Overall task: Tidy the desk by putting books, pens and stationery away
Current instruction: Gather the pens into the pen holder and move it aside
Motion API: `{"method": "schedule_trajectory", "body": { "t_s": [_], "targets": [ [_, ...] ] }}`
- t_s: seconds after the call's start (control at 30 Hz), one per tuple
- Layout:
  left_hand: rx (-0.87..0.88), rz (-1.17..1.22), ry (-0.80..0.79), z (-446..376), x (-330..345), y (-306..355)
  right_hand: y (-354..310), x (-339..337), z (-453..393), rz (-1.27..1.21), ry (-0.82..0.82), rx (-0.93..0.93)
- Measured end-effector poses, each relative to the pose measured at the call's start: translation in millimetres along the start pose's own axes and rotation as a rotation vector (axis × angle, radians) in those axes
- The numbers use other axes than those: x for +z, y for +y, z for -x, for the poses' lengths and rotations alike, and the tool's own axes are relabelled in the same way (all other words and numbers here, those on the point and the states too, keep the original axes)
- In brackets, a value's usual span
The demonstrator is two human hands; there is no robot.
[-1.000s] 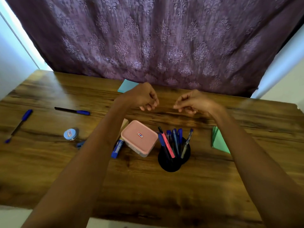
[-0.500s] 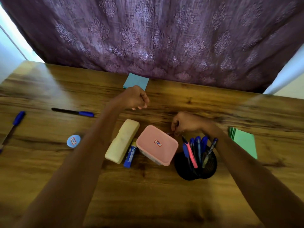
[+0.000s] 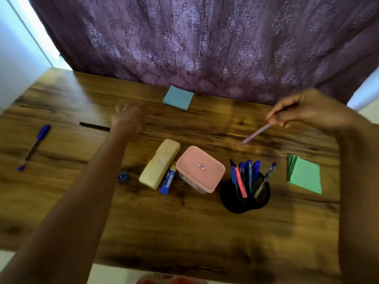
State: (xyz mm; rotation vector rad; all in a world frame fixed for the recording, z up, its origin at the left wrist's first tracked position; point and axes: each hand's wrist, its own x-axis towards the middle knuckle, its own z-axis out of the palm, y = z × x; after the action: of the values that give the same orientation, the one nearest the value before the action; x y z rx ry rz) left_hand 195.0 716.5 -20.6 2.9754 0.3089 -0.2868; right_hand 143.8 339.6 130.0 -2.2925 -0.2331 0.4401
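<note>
Your wooden bench fills the view, with a purple patterned curtain hanging behind its far edge at 12 o'clock. Your right hand, at 2 o'clock, is raised above the bench, its fingers pinched on the top end of a pink pencil that slants down toward the centre without touching the wood. Your left hand, at 10 o'clock, is blurred; you cannot tell how its fingers lie. Near the centre sits a pink lidded box; at its 9 o'clock lies a blue glue stick, then a cream pencil case just beside that. At the box's 3 o'clock stands a black mesh pen holder with several pens upright in it. A green notepad lies at 3 o'clock, a blue notepad at 12 o'clock. A blue pen lies at 9 o'clock, a black pen just left of your left wrist, and a small blue sharpener beside your left forearm.
</note>
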Motion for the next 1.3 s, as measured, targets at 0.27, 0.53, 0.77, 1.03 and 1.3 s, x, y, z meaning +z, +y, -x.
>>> {"method": "schedule_trajectory", "body": {
  "t_s": [0.27,0.53,0.77,1.03,1.3],
  "targets": [
    [-0.052,0.063,0.134,25.4,24.8,-24.5,-37.5,7.2,45.0,0.117,-0.092,0.064],
    [0.079,0.008,0.227,39.4,41.1,-11.0,-28.4,24.6,48.2,0.174,-0.150,0.147],
    [0.372,0.459,0.324,52.2,-21.0,59.5,-4.7,46.9,41.0,0.227,-0.280,0.273],
    [0.621,1.147,-0.057,135.1,-91.8,160.4,-6.3,65.3,45.3,0.254,-0.310,0.329],
    [0.653,0.690,-0.153,170.0,-43.9,178.7,-13.2,44.0,62.8,0.311,-0.172,0.188]
  ]
}}
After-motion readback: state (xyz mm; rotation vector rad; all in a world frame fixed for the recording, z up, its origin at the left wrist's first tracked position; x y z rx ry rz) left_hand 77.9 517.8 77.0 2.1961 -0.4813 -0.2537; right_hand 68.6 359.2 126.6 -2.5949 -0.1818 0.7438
